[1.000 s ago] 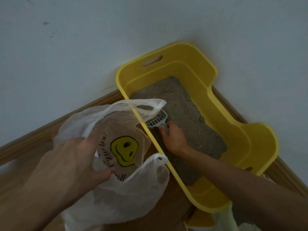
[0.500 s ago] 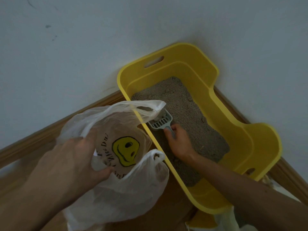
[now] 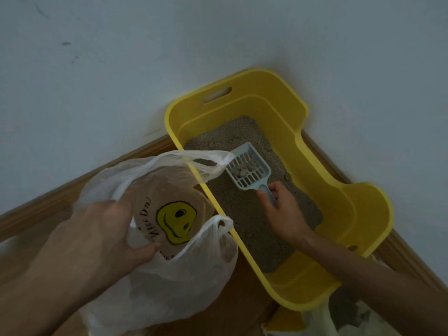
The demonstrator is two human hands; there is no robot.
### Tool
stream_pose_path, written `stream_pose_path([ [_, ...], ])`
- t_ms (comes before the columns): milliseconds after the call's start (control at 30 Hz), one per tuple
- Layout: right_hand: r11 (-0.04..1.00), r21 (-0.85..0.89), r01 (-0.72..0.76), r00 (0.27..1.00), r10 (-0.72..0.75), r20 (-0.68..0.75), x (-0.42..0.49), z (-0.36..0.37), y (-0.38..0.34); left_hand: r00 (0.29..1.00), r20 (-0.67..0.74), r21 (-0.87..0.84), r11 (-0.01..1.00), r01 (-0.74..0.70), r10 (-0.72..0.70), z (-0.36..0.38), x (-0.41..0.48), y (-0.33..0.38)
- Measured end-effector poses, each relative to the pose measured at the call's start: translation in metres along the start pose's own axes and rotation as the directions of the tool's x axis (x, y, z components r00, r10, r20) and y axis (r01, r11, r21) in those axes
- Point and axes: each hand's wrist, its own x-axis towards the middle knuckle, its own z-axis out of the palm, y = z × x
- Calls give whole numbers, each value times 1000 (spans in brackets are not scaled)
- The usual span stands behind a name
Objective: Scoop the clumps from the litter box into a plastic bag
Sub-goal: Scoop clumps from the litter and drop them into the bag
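Observation:
A yellow litter box (image 3: 322, 170) sits in the corner of the room, its floor covered with grey litter (image 3: 244, 214). My right hand (image 3: 283, 212) grips the handle of a pale grey slotted scoop (image 3: 249, 169), which is lifted above the litter with several clumps (image 3: 244, 169) in it. My left hand (image 3: 97, 236) holds open a thin translucent plastic bag (image 3: 169, 275) with a yellow smiley face, just left of the box's near wall. One bag handle drapes over the box rim beside the scoop.
White walls (image 3: 121, 69) meet behind the box, with a wooden skirting board (image 3: 72, 190) along them. The floor is wood. Some pale plastic and a yellow piece (image 3: 286, 321) lie at the bottom edge, below the box's front corner.
My right hand has raised the scoop out of the litter and drawn it away from behind the bag handle, now showing clumps in it. My left hand and the bag stay put.

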Motion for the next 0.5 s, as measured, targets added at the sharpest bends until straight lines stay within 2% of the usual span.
stream_pose_path([
  [267, 999, 33, -7, 1000, 7, 4, -9, -15, 5, 997, 41, 11, 998, 66, -66, -3, 2, 5],
  [400, 996, 88, -27, 999, 29, -21, -11, -18, 6, 998, 45, 18, 998, 53, -54, -4, 1, 6],
  [500, 999, 44, -8, 1000, 10, -26, -10, -24, 6, 998, 41, 3, 998, 55, -55, -5, 1, 8],
])
